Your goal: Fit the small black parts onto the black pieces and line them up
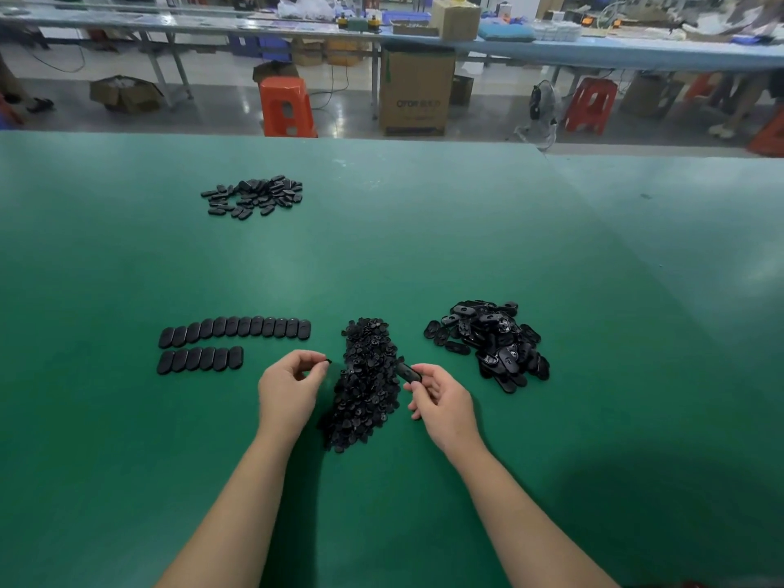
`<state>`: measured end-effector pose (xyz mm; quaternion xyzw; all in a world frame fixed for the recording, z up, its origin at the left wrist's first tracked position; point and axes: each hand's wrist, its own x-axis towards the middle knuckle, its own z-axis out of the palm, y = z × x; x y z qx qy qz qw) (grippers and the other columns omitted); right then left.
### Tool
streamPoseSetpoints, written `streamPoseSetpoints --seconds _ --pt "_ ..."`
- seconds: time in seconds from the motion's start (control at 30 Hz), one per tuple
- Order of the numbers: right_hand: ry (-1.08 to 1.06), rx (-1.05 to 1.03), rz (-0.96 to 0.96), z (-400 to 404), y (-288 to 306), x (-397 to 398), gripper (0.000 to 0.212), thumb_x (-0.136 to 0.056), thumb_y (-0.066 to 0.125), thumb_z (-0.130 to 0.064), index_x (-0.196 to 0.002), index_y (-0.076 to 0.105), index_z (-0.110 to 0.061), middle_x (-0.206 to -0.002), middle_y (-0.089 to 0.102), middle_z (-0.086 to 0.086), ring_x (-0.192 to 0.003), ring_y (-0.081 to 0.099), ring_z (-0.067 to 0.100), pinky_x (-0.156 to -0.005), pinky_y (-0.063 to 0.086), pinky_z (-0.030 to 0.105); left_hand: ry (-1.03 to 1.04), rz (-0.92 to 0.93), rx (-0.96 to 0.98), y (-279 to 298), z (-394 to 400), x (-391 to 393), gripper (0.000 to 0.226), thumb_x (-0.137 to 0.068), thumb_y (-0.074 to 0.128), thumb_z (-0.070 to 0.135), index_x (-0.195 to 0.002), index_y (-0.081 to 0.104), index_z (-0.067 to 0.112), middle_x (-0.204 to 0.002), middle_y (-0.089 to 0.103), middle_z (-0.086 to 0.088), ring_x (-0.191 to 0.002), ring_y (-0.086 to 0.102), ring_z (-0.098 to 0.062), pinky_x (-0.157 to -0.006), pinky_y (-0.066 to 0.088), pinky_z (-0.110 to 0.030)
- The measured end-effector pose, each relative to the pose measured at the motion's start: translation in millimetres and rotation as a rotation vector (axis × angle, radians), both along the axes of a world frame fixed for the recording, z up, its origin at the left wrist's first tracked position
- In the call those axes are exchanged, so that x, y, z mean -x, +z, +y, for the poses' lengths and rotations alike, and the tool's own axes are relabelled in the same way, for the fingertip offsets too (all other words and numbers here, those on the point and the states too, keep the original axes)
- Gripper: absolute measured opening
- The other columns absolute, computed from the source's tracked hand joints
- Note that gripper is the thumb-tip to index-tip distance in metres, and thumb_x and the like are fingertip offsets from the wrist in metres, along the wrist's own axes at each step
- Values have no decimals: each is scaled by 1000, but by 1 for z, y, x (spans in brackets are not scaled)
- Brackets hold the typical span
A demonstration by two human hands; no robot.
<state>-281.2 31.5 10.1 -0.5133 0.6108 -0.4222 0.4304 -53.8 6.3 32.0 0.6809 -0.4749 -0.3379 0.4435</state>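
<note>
A long heap of small black parts [367, 384] lies in front of me on the green table [382, 248]. My left hand [288, 388] pinches one small black part [326, 361] at the heap's left edge. My right hand [441, 401] holds an oval black piece [408, 372] at the heap's right edge. A pile of loose oval black pieces [492, 343] lies to the right. Two neat rows of oval pieces [229, 339] lie side by side to the left, the rear row longer than the front one.
Another scattered pile of black oval pieces [254, 195] sits far back on the left of the table. Beyond the table's far edge are an orange stool [286, 106], a cardboard box [415, 93] and long workbenches with clutter.
</note>
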Motion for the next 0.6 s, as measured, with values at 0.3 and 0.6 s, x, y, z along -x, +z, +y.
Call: streamPoseSetpoints --seconds 0.3,0.6 --pt "-28 31 -21 0 -2 -2 25 -96 62 -5 -96 64 -30 -83 72 -3 -64 66 9 -60 56 24 -237 -275 56 16 10 82 10 -89 69 20 -84 71 30 -75 69 17 -72 63 -1 -69 52 -23" --pt "-20 56 2 0 -6 -1 27 -94 64 -10 -94 66 -37 -89 75 -9 -73 71 13 -67 62 34 -267 -343 25 9 13 95 8 -89 66 21 -86 70 27 -76 69 14 -73 63 -7 -71 54 -31"
